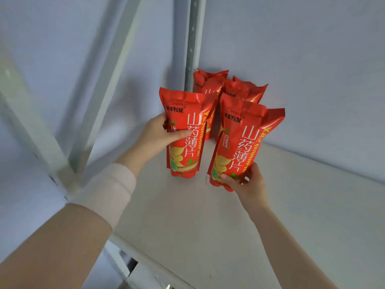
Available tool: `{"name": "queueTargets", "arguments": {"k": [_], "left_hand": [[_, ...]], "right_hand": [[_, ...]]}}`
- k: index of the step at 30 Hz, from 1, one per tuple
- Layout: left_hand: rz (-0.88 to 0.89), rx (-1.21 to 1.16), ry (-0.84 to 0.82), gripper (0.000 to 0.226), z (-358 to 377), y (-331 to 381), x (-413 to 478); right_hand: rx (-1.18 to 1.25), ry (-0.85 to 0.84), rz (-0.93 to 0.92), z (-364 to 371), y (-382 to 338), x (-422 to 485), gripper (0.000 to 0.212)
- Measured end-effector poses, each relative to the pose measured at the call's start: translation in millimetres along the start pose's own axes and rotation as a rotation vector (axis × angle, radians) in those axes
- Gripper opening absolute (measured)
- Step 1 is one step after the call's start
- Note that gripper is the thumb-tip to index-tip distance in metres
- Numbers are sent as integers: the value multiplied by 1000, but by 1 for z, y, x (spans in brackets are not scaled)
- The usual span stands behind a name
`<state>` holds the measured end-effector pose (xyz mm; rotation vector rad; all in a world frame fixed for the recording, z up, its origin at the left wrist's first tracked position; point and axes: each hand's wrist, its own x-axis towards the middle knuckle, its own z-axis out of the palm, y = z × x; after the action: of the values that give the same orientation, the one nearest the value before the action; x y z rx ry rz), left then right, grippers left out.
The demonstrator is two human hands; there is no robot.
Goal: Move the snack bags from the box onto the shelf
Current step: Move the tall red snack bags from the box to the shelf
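Upright over the shelf (208,215), the left snack bag (185,138) is gripped mid-height by the left hand (155,132) and the right snack bag (243,142) pinched at its base by the right hand (248,183), seemingly for standing before the far-corner bags (233,88).

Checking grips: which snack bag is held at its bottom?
The front right bag, held at its base by the right hand; the left hand grips the front left bag mid-height, rear bags untouched.

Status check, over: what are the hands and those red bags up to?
Left hand grips left bag mid-height. Right hand holds right bag by its base. Two rear bags stand on shelf behind. Nothing blocking.
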<state>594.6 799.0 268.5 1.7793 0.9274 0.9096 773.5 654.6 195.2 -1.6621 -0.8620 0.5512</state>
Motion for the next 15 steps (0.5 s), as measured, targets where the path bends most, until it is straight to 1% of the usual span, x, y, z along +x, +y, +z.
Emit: {"name": "queueTargets", "arguments": {"k": [2, 5, 7, 8, 12, 15], "left_hand": [[8, -34, -35, 50, 6, -12, 35], [8, -100, -79, 70, 16, -27, 75], [7, -119, -87, 79, 20, -36, 95], [8, -123, -87, 80, 22, -39, 103], [26, -162, -83, 71, 29, -47, 123], [38, -171, -101, 72, 32, -54, 132]], "right_hand": [[27, 28, 14, 9, 4, 30, 59], [28, 50, 26, 17, 12, 66, 60], [10, 62, 18, 22, 17, 85, 61], [-1, 66, 14, 25, 20, 93, 61], [-52, 89, 8, 31, 29, 112, 70], [-89, 113, 0, 33, 34, 119, 73]]}}
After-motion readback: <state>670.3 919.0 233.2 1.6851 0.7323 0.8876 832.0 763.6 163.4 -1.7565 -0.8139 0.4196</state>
